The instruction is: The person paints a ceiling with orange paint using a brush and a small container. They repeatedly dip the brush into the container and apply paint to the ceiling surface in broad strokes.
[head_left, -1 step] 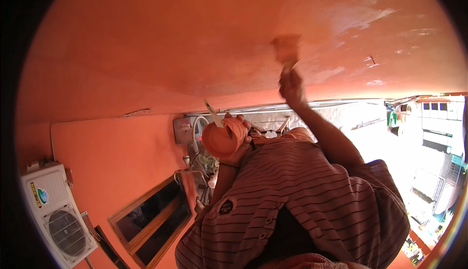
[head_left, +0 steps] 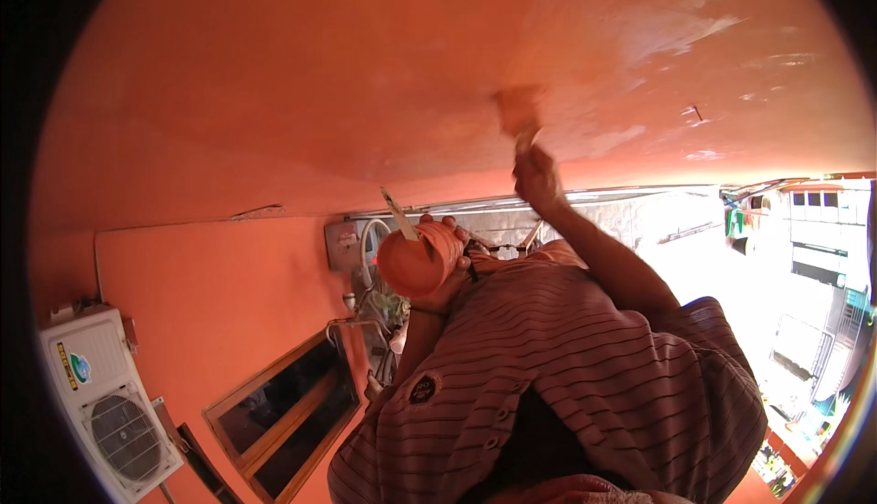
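My right hand (head_left: 537,178) is closed round the handle of a wide paintbrush (head_left: 519,109). The brush head is orange, smeared by motion, and lies against the orange-painted surface (head_left: 301,93), which has paler, shinier patches to the right. Lower and to the left, my left hand (head_left: 446,296) wraps round an orange paint cup (head_left: 405,265). The cup is tilted so that its opening shows. A flat, pale, paint-stained tool (head_left: 399,214), perhaps a scraper or a stick, stands in it and pokes out past the rim.
A white air-conditioner unit (head_left: 110,403) hangs at the lower left, near a wood-framed window (head_left: 283,413). Pipes and a grey box (head_left: 344,245) sit behind the cup. A nail-like piece (head_left: 697,113) sticks out of the painted surface. The right side is bright, with a building beyond.
My right hand and the paintbrush have moved a little down and to the left along the painted surface. My left hand with the paint cup has hardly moved.
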Demonstrator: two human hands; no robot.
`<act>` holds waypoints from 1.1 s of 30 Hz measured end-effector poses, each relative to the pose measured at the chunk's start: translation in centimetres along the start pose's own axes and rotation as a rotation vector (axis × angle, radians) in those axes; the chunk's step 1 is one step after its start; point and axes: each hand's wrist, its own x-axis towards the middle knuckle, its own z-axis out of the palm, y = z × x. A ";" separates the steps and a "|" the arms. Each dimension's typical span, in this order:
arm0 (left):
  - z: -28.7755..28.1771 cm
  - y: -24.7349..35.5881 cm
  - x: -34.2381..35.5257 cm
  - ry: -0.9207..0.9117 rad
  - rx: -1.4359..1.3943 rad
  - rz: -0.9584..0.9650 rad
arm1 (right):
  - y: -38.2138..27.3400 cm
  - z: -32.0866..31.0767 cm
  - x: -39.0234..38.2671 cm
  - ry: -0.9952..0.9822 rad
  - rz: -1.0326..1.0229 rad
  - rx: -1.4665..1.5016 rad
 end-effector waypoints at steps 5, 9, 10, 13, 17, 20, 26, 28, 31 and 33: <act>0.4 0.4 0.7 0.015 -0.002 0.001 | 2.9 -2.1 1.0 -0.297 0.689 0.550; 0.7 0.8 0.7 0.042 0.021 -0.030 | -5.2 -6.1 1.1 -0.308 0.651 1.025; 0.8 0.9 0.8 0.044 0.043 -0.026 | -7.0 -6.4 -0.1 -0.262 0.555 1.029; 0.8 0.8 0.4 0.008 0.065 -0.016 | -9.3 -6.0 -2.9 0.000 0.166 0.797; 0.4 0.5 -0.4 -0.012 0.045 0.022 | -4.4 -2.7 -1.0 0.229 -0.017 0.490; 0.0 0.2 -0.8 0.007 0.036 0.045 | 3.3 1.4 3.1 0.141 0.041 0.394; -0.4 -0.1 -1.4 0.020 -0.026 0.061 | 15.8 7.1 3.8 -0.068 0.762 0.293; -0.3 0.0 -1.8 0.010 -0.010 0.068 | 16.1 6.9 4.0 -0.111 0.938 0.328; -0.1 0.2 -2.4 -0.001 0.007 0.068 | 12.6 5.3 5.1 -0.093 1.027 0.544; -0.1 0.2 -2.6 -0.006 -0.024 0.059 | 8.3 3.8 5.6 -0.118 0.864 0.582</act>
